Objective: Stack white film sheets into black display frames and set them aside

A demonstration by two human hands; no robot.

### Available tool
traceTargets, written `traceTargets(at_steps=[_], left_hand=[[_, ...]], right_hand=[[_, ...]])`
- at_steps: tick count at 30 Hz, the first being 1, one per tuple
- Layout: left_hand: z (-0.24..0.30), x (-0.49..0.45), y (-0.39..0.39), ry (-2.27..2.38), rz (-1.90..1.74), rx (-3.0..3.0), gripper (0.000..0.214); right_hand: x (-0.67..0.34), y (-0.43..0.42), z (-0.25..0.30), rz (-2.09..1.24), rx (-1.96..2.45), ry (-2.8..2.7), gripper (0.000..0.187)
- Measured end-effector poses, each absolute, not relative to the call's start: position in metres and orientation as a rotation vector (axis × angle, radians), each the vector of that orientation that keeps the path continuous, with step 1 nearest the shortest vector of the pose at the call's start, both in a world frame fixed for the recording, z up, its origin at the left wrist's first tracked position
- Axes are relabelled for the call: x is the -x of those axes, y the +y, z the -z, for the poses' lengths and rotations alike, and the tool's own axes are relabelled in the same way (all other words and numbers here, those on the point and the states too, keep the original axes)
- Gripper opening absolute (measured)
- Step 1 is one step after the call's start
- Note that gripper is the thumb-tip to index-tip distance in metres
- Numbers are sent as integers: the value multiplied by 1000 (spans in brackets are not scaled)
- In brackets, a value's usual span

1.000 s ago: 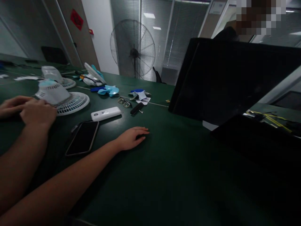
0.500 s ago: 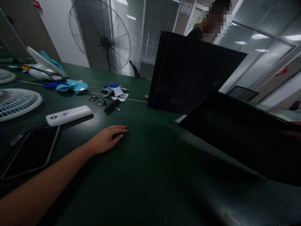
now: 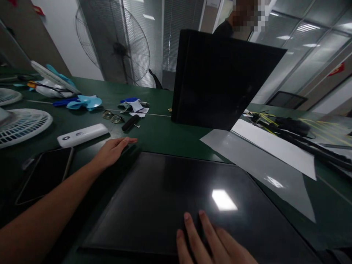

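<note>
A dark, glossy flat screen panel [image 3: 156, 198] lies on the green tabletop [image 3: 154, 137] right in front of me, with a ceiling light mirrored in its surface. My right hand [image 3: 213, 242] rests palm down on the panel's near part, fingers apart and extended. Just beyond the panel's far left corner is my left hand [image 3: 111, 152], its fingers stretched out and holding nothing. A black monitor-like box [image 3: 220, 80] stands upright past the panel. To the panel's right are a translucent sheet [image 3: 264, 172] and a white sheet [image 3: 275, 146].
On the left lie a phone [image 3: 45, 174], a white handheld device [image 3: 84, 135], eyeglasses [image 3: 112, 116], a black stick-like object [image 3: 130, 123] and fan parts [image 3: 24, 126]. Cables [image 3: 275, 124] spread at the right. Behind the table are a standing fan [image 3: 121, 49] and a person [image 3: 224, 28].
The dark panel, held tilted at the right by my right hand, now lies in front of me under that hand's spread fingers. My left hand has shifted slightly left, uncovering sheets at the right.
</note>
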State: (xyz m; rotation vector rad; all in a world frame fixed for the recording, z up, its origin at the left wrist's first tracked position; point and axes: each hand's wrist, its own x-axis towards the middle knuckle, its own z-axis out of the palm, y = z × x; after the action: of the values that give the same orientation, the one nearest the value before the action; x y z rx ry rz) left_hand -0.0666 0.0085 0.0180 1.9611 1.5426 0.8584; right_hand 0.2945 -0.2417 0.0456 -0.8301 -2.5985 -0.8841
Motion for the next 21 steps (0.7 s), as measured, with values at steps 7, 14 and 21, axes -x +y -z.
traceTargets(at_steps=[7,14,21], left_hand=[[-6,63,4,1341,-480,-2455,77],[-5,50,-10,1402,-229,-2663,73],[-10,32,-26,1245,-105,-2682,90]], right_hand=[[-287,-196,-11,301,931,-2718,41],[-416,-62,-38,221,2017,-2281,74],[-474,-32,-7,78,2228,-2239,66]])
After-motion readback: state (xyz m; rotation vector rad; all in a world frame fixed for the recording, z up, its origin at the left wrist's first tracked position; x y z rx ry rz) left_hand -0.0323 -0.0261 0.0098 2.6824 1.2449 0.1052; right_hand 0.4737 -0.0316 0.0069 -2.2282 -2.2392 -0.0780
